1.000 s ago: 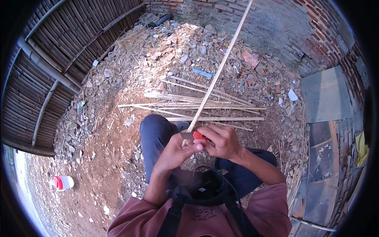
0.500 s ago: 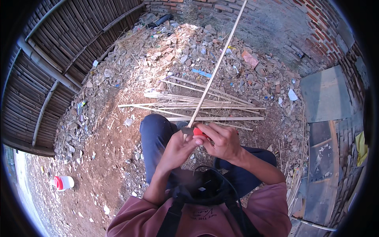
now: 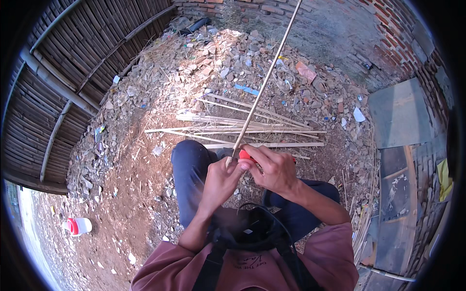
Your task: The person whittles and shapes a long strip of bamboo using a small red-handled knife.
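A long, thin bamboo strip [image 3: 264, 87] slants from my hands up to the far right, its near end above my left thumb. My left hand [image 3: 219, 185] is closed around that near end, thumb and fingers pinched. My right hand [image 3: 275, 170] grips a red-handled knife [image 3: 244, 155] beside it. The blade is seen nearly edge-on against the strip, and most of the handle hides under my fingers. Both thumbs meet close to the blade. Beyond my hands, several split bamboo strips [image 3: 272, 130] lie loosely piled on the ground.
I sit with bent knees [image 3: 187, 162] on soil strewn with rubble [image 3: 228, 63]. A red-and-white plastic container [image 3: 82, 226] stands at the left. A bamboo-slat wall [image 3: 63, 104] rises on the left, a brick wall [image 3: 335, 34] at the back, and flat panels [image 3: 400, 114] on the right.
The knife blade has turned from showing its broad side to nearly edge-on. The bamboo strip has shifted slightly left, and my left hand has moved a little.
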Tool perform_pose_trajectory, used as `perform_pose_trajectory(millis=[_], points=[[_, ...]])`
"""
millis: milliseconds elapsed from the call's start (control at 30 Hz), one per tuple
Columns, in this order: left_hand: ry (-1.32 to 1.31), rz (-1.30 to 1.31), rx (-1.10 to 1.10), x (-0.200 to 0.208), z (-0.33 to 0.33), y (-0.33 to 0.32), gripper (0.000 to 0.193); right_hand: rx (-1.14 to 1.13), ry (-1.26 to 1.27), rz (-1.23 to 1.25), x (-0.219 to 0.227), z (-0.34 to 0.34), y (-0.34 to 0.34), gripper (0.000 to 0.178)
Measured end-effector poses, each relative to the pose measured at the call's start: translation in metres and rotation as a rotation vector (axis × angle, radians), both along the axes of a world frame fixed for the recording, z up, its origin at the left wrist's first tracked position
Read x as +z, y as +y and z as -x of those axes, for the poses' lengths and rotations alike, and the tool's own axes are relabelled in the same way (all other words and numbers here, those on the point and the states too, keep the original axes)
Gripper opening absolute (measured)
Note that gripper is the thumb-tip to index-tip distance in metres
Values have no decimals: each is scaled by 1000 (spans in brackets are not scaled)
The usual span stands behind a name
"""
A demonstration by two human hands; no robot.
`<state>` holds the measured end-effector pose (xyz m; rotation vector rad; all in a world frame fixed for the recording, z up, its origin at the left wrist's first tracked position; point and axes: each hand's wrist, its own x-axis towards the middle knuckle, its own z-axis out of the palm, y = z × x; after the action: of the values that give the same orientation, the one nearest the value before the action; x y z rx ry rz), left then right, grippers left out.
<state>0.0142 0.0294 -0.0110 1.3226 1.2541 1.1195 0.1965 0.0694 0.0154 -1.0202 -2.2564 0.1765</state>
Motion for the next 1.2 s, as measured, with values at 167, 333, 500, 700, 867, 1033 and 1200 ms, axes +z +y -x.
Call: perform_pose_trajectory(millis=[167,333,500,700,867,1033,1200], points=[[113,-34,59,10,-4,0,46,5,16,-8,2,0,3,35],[127,29,76,13,-2,1,46,9,36,-18,5,-2,8,34],[139,0,46,16,-2,0,43,2,3,-8,10,-6,10,33],[178,8,39,15,1,0,40,-6,-13,-33,11,-5,13,32],[218,-36,48,6,3,-3,42,-52,8,-79,8,-8,22,28],[175,136,-54,-14,11,-38,47,-559,210,77,47,-90,107,37],[206,106,48,-10,25,-27,42,-523,376,78,30,-112,112,39]])
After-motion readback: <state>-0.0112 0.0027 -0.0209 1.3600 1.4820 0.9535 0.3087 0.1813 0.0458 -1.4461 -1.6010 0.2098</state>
